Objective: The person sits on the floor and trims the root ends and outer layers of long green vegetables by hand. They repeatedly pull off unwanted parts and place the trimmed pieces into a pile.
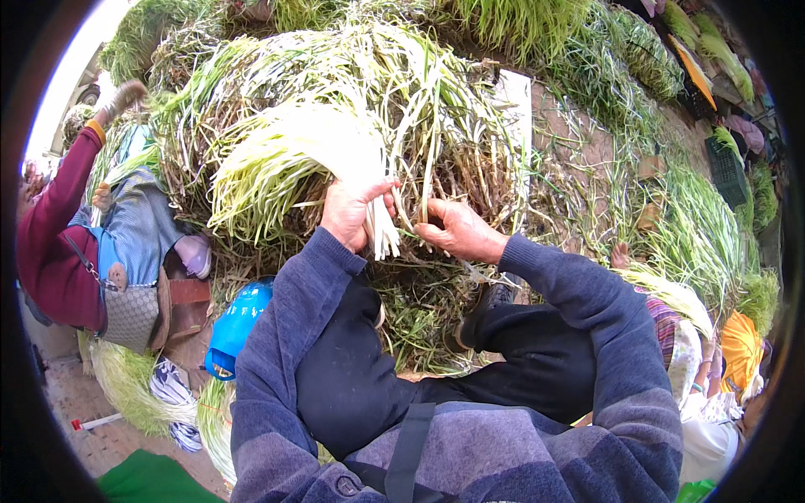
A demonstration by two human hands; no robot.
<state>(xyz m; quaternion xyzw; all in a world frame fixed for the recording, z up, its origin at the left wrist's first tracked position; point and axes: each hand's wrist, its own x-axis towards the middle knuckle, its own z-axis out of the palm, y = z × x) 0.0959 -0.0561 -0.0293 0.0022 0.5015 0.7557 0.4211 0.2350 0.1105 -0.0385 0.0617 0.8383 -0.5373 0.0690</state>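
My left hand (353, 212) is closed around a bunch of pale yellow-green leafy stalks (270, 163), with the white stem ends pointing down towards my lap and the leaves arching away to the left. Just right of it, my right hand (458, 231) has thumb and fingers brought together at a thin pale stalk (429, 138); whether it pinches that stalk is hard to tell. Both hands are in front of a large heap of similar stalks (251, 75) with brown, dry lower parts. Loose green leaves and trimmings (415, 314) lie on the ground between my feet.
At the left a person in a maroon sleeve (53, 195) sits close by, with a blue plastic bag (242, 320) between us. Other people sit at the lower right, near an orange cloth item (741, 352). More green heaps (698, 226) and a dark plastic crate (726, 171) are at the right.
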